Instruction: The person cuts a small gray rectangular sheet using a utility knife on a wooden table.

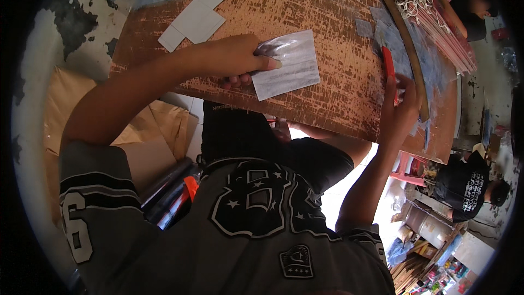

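Observation:
My left hand [248, 60] is closed on a square whitish sheet [289, 65], the thumb lying on top. The sheet has a glossy, creased patch by the thumb and is held over the near part of the worn wooden table [338, 38]. At the right of the table my right hand [401, 101] is closed round a slim red tool [388, 64]. One red end sticks out beyond the fingers; the rest is partly hidden, so its exact kind does not show. A cut-out white card [199, 19] lies flat beyond my left forearm.
A curved wooden strip [406, 38] runs along the table's right side, past thin translucent sheets [390, 27]. Pink sticks with white strings [442, 35] lie beyond it. Brown paper [71, 98] stands at left. A person in black [464, 186] is at far right, another person [472, 11] at upper right.

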`<state>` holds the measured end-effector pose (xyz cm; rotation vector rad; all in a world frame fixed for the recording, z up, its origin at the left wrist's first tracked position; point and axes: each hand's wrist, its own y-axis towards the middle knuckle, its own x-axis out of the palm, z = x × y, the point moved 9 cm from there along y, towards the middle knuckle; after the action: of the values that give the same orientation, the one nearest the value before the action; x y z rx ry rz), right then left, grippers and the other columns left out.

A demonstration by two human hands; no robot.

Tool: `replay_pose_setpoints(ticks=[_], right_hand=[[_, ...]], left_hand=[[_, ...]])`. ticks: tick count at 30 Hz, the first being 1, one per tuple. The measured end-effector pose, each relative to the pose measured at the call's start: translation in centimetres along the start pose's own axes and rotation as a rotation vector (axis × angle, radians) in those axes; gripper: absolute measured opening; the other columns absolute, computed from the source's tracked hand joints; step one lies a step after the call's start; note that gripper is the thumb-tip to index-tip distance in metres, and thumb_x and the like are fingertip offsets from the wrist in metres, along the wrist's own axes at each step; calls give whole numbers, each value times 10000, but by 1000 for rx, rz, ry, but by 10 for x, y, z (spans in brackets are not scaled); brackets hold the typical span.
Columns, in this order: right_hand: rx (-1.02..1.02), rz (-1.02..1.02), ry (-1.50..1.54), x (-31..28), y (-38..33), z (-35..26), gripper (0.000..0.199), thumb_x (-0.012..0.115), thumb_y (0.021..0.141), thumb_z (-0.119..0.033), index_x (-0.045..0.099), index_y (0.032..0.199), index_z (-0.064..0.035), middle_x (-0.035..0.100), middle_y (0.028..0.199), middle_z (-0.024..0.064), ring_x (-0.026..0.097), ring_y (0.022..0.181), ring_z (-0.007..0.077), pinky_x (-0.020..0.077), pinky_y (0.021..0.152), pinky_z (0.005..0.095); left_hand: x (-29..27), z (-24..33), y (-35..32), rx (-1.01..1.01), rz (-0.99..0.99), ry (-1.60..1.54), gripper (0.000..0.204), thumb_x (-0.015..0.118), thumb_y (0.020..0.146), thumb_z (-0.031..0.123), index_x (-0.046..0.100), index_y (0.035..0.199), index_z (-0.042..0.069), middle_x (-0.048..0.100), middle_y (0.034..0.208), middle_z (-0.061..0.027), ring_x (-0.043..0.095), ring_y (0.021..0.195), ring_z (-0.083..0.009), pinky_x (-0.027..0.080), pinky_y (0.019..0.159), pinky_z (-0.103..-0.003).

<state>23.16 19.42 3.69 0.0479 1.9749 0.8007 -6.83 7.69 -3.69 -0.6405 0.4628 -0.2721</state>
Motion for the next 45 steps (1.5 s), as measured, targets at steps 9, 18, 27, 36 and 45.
replay_pose_setpoints(ticks=[9, 18, 27, 36, 45], right_hand=[[-91, -121, -52, 35, 22, 16, 292, 704, 931, -189, 673, 1148, 4, 651, 1036, 203, 627, 980, 389, 506, 845, 479], [271, -140, 307, 17, -2, 11, 277, 631, 1014, -231, 672, 1148, 7, 653, 911, 122, 630, 831, 202, 497, 750, 335], [345, -405, 751, 9, -70, -56, 405, 491, 1071, -119, 502, 1471, -59, 675, 1018, 120, 650, 939, 204, 508, 843, 351], [63, -517, 633, 28, -90, -91, 574, 480, 980, -9, 431, 1535, -146, 639, 1183, 264, 665, 1026, 424, 520, 884, 486], [16, -633, 487, 41, -94, -112, 540, 527, 999, -12, 470, 1514, -165, 670, 1109, 237, 679, 981, 396, 522, 843, 446]], left_hand=[[-2, -7, 4, 21, 62, 44, 450, 616, 1008, 423, 623, 1064, -24, 529, 634, -4, 537, 495, -107, 460, 443, -279], [-6, -6, 13, -126, -6, -42, 398, 652, 1001, 368, 637, 1025, -29, 513, 664, -24, 458, 477, -100, 441, 442, -302], [-10, 2, 13, -133, 51, 139, 436, 664, 986, 401, 664, 998, -35, 529, 636, -24, 486, 467, -110, 447, 439, -301], [-11, 3, 14, -103, 143, 192, 489, 666, 973, 426, 674, 978, -64, 589, 641, -63, 564, 487, -143, 467, 419, -309], [-9, -1, 13, -101, 130, 211, 515, 661, 965, 446, 674, 986, -69, 600, 674, -77, 599, 516, -161, 507, 446, -317]])
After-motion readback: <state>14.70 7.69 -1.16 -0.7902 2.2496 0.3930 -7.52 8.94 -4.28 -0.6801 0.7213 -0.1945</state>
